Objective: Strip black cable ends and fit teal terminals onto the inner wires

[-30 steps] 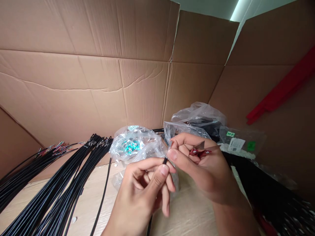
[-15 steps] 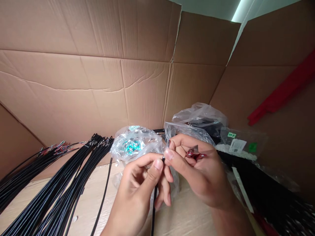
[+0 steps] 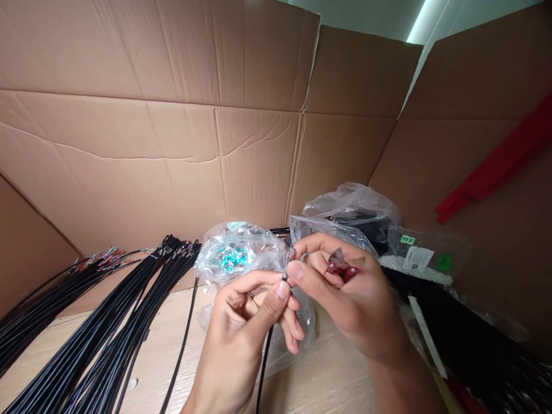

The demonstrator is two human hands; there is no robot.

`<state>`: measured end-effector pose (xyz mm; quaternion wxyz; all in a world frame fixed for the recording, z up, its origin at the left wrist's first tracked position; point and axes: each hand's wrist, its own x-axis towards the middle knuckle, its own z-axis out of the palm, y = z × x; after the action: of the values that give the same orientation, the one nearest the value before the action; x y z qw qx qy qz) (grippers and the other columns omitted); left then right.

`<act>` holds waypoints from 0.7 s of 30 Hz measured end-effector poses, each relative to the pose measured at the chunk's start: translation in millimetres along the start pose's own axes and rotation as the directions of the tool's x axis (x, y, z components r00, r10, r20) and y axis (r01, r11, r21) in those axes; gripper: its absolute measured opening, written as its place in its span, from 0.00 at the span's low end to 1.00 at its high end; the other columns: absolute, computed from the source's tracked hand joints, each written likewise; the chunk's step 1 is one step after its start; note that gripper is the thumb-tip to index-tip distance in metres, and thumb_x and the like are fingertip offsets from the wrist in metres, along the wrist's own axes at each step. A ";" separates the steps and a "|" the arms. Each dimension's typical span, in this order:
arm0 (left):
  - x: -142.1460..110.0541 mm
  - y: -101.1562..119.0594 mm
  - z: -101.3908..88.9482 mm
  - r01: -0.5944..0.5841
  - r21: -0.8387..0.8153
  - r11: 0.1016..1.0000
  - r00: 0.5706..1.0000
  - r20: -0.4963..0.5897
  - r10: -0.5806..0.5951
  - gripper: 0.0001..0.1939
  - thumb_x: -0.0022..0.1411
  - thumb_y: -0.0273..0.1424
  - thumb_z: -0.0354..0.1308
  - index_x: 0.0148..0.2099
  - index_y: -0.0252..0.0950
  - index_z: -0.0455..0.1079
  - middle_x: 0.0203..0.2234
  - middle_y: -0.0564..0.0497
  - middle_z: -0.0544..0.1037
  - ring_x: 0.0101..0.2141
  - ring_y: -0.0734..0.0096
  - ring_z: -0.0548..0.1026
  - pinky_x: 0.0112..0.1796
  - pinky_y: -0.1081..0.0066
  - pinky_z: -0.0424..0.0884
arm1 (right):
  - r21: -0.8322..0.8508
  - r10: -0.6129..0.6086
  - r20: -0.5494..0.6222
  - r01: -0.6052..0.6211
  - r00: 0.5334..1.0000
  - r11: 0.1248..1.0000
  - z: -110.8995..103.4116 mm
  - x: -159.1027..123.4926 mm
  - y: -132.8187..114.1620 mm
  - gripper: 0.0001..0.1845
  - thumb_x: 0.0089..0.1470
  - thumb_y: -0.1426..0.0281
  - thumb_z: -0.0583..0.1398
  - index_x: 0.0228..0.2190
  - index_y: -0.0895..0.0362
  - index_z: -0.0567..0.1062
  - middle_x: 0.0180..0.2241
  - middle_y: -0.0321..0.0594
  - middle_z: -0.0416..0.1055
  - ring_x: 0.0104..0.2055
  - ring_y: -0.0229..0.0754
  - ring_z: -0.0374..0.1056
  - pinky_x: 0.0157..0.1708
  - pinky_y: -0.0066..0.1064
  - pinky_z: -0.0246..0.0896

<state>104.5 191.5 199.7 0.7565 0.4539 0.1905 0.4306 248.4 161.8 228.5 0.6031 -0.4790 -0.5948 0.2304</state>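
My left hand pinches the end of a thin black cable between thumb and forefinger; the cable runs down toward the bottom edge. My right hand meets it at the cable tip, thumb and forefinger pinched on something tiny there. Small red parts lie tucked against that hand's palm. Both hands hover just in front of a clear bag of teal parts.
A big bundle of black cables fans across the wooden table at left. More clear bags and a labelled bag sit at right, with dark cables beyond. Cardboard walls enclose the space; red strips lean at right.
Both hands have drifted slightly left and closer together at the cable tip. The cable now hangs lower, visible beneath my left hand.
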 end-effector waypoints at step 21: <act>-4.9 -3.4 18.1 -0.240 0.402 0.884 0.869 -0.316 0.380 0.05 0.58 0.32 0.70 0.35 0.36 0.82 0.25 0.52 0.82 0.23 0.78 0.77 0.24 0.86 0.72 | -0.618 -0.500 -0.086 0.347 0.862 0.705 16.6 -13.0 -3.8 0.07 0.58 0.80 0.64 0.30 0.57 0.76 0.25 0.29 0.75 0.27 0.28 0.70 0.31 0.20 0.61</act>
<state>115.7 177.3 205.6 0.5305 0.5121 0.3324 0.5880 229.3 154.2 222.5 0.5325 -0.5139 -0.6506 -0.1705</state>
